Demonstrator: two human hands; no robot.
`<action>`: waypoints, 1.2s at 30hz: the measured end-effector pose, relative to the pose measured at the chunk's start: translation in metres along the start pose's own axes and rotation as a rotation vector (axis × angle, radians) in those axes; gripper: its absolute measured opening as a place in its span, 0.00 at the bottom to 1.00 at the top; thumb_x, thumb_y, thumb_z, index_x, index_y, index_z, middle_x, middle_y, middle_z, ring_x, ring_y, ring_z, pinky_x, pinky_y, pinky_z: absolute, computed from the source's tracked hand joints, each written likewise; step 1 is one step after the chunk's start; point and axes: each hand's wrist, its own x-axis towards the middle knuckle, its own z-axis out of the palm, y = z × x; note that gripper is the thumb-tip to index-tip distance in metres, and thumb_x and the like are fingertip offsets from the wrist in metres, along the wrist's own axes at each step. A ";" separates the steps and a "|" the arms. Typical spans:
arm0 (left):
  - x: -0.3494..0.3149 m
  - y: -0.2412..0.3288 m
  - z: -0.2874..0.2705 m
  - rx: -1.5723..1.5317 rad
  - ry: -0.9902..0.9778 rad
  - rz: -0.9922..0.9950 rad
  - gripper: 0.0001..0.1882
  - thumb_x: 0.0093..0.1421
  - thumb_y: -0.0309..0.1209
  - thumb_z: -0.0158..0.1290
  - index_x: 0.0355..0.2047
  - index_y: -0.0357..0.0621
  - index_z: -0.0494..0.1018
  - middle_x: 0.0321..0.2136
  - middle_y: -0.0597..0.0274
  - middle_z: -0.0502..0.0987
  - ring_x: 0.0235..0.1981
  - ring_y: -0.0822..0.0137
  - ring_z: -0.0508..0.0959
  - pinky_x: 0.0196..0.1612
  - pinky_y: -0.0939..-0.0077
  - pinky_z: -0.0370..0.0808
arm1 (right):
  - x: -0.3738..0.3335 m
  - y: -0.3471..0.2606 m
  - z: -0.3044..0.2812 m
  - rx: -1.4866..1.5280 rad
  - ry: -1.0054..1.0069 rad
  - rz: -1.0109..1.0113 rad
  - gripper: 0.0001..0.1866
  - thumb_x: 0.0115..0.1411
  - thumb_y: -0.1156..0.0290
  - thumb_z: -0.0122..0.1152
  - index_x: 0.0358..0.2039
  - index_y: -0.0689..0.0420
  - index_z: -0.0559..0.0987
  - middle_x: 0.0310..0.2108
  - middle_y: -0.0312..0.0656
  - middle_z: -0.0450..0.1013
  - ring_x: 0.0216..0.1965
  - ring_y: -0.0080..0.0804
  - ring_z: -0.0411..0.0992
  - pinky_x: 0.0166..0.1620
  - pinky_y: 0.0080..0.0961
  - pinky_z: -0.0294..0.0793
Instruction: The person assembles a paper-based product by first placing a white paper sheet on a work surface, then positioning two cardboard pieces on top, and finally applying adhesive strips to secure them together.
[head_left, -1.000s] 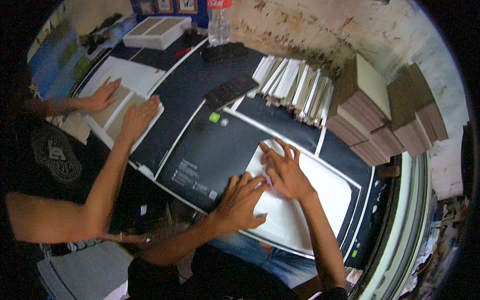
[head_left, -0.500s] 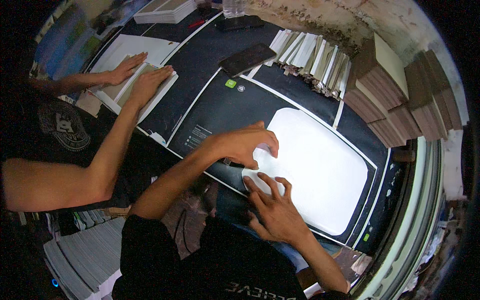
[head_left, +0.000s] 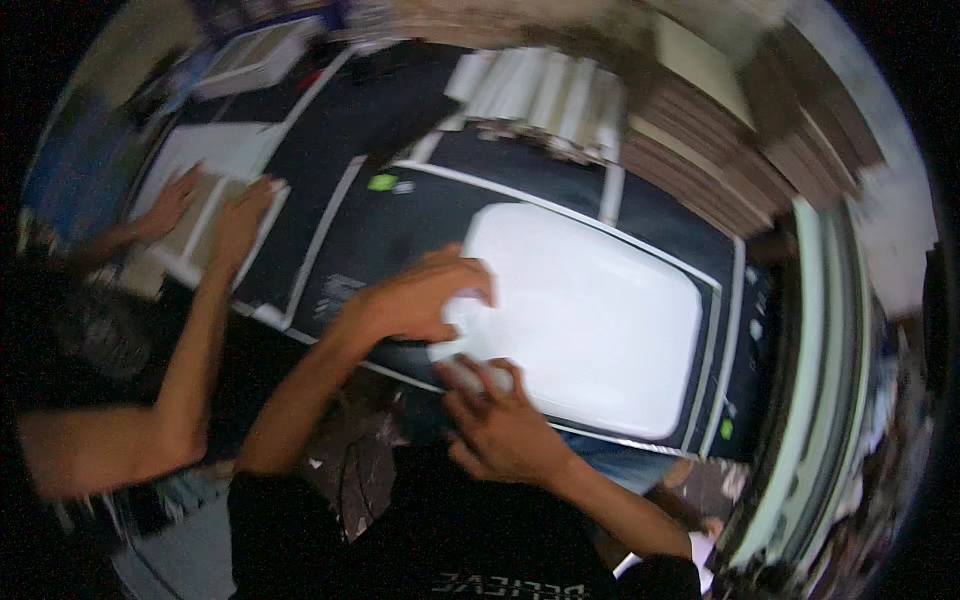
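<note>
A large white sheet [head_left: 600,320] with rounded corners lies on the black-topped table. My left hand [head_left: 425,295] is bent over its left end, thumb and forefinger apart, with a strip of pale surface showing between them. Just nearer to me, my right hand [head_left: 500,420] rests its spread, bent fingertips on the sheet's near left corner. Motion blurs the picture, and the underside of my left palm is hidden.
At the left, a co-worker's hands [head_left: 240,220] press on a grey-brown board [head_left: 195,215] with white edges. White and grey strips [head_left: 540,95] lie in a bundle at the back. Stacked brown boards [head_left: 690,140] stand back right, beside a pale curved rail [head_left: 800,380].
The whole view has shifted, so the table and sheet sit further left and slightly higher. My hands keep nearly the same place on the sheet's left end.
</note>
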 end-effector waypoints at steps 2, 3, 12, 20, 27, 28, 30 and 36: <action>-0.002 0.016 -0.002 0.099 -0.001 -0.090 0.30 0.41 0.24 0.69 0.48 0.47 0.76 0.51 0.57 0.76 0.59 0.54 0.71 0.66 0.48 0.59 | -0.016 -0.004 -0.003 0.047 -0.020 0.001 0.22 0.63 0.55 0.57 0.44 0.64 0.75 0.68 0.52 0.62 0.69 0.49 0.57 0.67 0.60 0.52; 0.001 0.033 -0.002 0.157 0.002 -0.117 0.26 0.45 0.22 0.66 0.47 0.44 0.77 0.50 0.58 0.76 0.57 0.55 0.71 0.66 0.51 0.62 | -0.030 -0.005 -0.010 0.037 -0.015 0.008 0.27 0.62 0.52 0.57 0.50 0.64 0.77 0.67 0.57 0.62 0.69 0.50 0.57 0.66 0.61 0.54; 0.096 0.135 0.078 -0.024 0.003 0.151 0.26 0.46 0.31 0.65 0.49 0.45 0.78 0.50 0.57 0.76 0.52 0.58 0.69 0.56 0.62 0.66 | -0.216 0.007 -0.045 -0.229 0.262 0.764 0.14 0.57 0.57 0.59 0.35 0.56 0.78 0.65 0.40 0.70 0.68 0.47 0.57 0.66 0.55 0.44; 0.108 0.136 0.084 0.040 -0.084 0.067 0.32 0.43 0.36 0.69 0.51 0.46 0.78 0.53 0.61 0.76 0.52 0.60 0.69 0.54 0.65 0.65 | -0.230 0.017 -0.030 -0.166 0.195 0.767 0.15 0.58 0.57 0.60 0.35 0.55 0.81 0.63 0.37 0.72 0.69 0.40 0.58 0.68 0.53 0.44; 0.107 0.133 0.089 0.062 -0.079 0.044 0.33 0.42 0.36 0.70 0.52 0.49 0.78 0.53 0.61 0.76 0.53 0.61 0.69 0.56 0.63 0.66 | -0.231 0.029 -0.038 -0.228 0.268 0.809 0.16 0.58 0.55 0.59 0.32 0.57 0.81 0.64 0.34 0.72 0.70 0.41 0.57 0.69 0.54 0.42; 0.106 0.132 0.091 0.065 -0.069 0.045 0.33 0.42 0.36 0.70 0.52 0.49 0.78 0.53 0.61 0.76 0.53 0.61 0.69 0.56 0.63 0.66 | -0.231 0.028 -0.037 -0.219 0.236 0.782 0.17 0.57 0.55 0.60 0.34 0.57 0.81 0.64 0.34 0.72 0.70 0.41 0.57 0.69 0.54 0.42; 0.108 0.132 0.087 0.057 -0.068 0.067 0.33 0.41 0.37 0.70 0.51 0.48 0.77 0.52 0.61 0.76 0.53 0.59 0.70 0.56 0.62 0.66 | -0.230 0.024 -0.034 -0.211 0.175 0.721 0.18 0.57 0.55 0.60 0.37 0.57 0.82 0.65 0.34 0.71 0.70 0.41 0.56 0.70 0.54 0.42; 0.111 0.126 0.091 -0.031 -0.039 0.103 0.30 0.44 0.33 0.68 0.51 0.46 0.75 0.52 0.60 0.76 0.50 0.55 0.73 0.54 0.57 0.66 | -0.223 0.054 -0.065 -0.286 0.248 0.878 0.33 0.57 0.54 0.62 0.58 0.61 0.74 0.63 0.44 0.70 0.69 0.45 0.55 0.66 0.57 0.43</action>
